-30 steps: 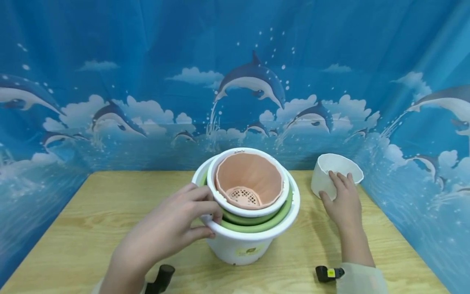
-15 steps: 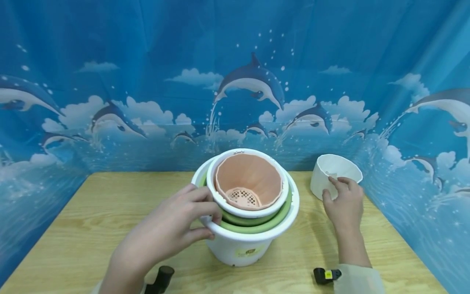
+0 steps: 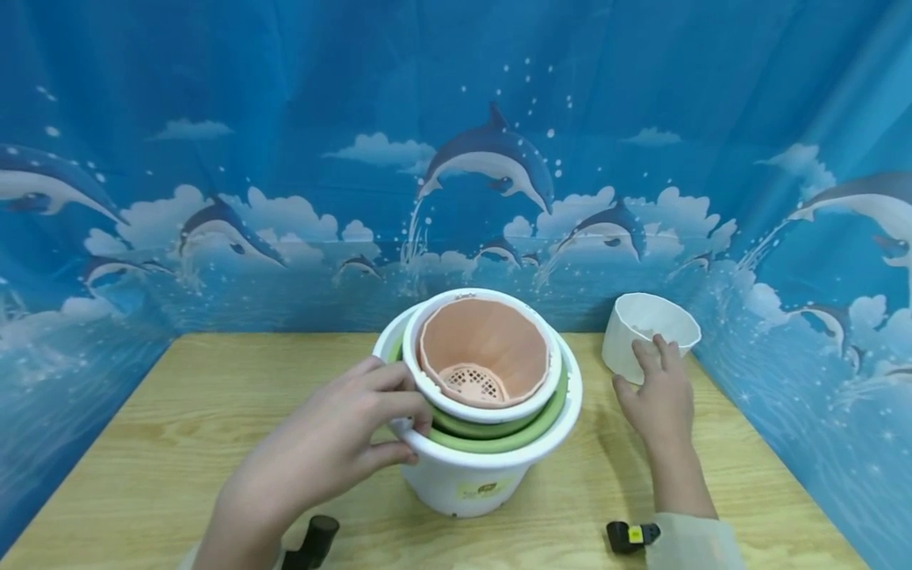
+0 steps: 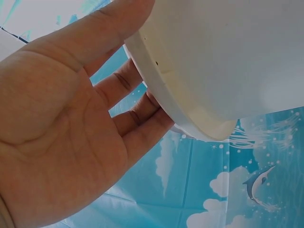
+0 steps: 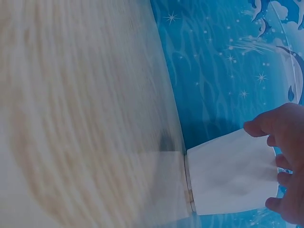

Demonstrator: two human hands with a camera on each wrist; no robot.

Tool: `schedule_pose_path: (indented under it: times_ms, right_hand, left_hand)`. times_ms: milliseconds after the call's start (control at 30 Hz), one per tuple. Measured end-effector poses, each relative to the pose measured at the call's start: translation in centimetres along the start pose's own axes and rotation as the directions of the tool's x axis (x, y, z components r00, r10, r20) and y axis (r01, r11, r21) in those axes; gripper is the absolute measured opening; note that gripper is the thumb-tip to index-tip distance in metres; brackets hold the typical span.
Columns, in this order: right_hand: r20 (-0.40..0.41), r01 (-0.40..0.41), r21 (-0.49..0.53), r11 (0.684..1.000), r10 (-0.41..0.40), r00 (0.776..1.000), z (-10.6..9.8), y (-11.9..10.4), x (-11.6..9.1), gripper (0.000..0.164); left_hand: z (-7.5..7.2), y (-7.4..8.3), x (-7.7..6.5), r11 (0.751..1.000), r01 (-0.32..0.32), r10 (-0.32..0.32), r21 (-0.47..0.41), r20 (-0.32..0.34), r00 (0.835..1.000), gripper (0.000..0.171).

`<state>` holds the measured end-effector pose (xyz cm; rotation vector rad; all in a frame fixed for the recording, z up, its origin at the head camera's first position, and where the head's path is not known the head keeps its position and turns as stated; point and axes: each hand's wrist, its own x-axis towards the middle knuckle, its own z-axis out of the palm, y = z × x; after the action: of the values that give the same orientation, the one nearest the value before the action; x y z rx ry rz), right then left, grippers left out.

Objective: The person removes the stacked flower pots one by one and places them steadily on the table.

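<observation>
A nested stack of flower pots stands mid-table in the head view. Outermost is a large white pot (image 3: 463, 479) with a small label, then a green pot (image 3: 492, 444) and another white pot (image 3: 553, 378). Innermost sits a terracotta-coloured pot (image 3: 492, 336) with a mesh bottom. My left hand (image 3: 338, 423) grips the large pot's rim, thumb outside and fingers over the edge. At the far right, my right hand (image 3: 663, 404) holds a small white pot (image 3: 618, 348) by its near rim. In the right wrist view, the thumb lies on the pot's side (image 5: 232, 175).
The wood-grain table (image 3: 235, 380) reaches back to a blue dolphin-print curtain (image 3: 321, 158), which also encloses both sides. A black camera mount (image 3: 627, 537) sits at the right wrist, another black mount (image 3: 313, 542) at the left wrist.
The right hand's fingers have shifted on the small white pot's rim, and that pot has moved slightly up and left in the head view. The left hand and the stack stay put.
</observation>
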<state>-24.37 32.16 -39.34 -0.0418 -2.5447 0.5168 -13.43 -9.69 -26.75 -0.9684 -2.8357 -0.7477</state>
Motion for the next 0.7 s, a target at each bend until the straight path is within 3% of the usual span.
schedule_pose_path:
  times_ms: [133,267,400,567,700]
  right_hand:
    - [0.048,0.006,-0.004,1.0,-0.006,0.999,0.0,0.0,-0.1,0.062]
    - [0.034,0.035,0.014,0.999,-0.036,0.999,-0.4,-0.8,0.0,0.058]
    - [-0.082,0.115,0.08,0.99,-0.108,0.991,-1.0,-2.3,0.2,0.049]
    - [-0.254,0.238,0.2,0.95,-0.184,0.95,-2.6,-5.1,0.3,0.037]
    - [-0.328,0.3,0.3,0.905,-0.197,0.924,-4.5,-7.9,0.0,0.03]
  left_hand:
    - [0.0,0.0,0.0,1.0,0.001,-0.001,0.0,0.0,1.0,0.027]
    - [0.0,0.0,-0.1,1.0,-0.005,0.005,0.003,-0.004,1.0,0.027]
    - [0.1,0.0,-0.1,1.0,-0.02,0.02,0.014,-0.013,1.0,0.028]
    - [0.2,0.0,0.0,0.998,-0.054,0.055,0.036,-0.034,0.998,0.027]
    - [0.2,0.0,0.0,0.998,-0.05,0.052,0.033,-0.035,0.998,0.027]
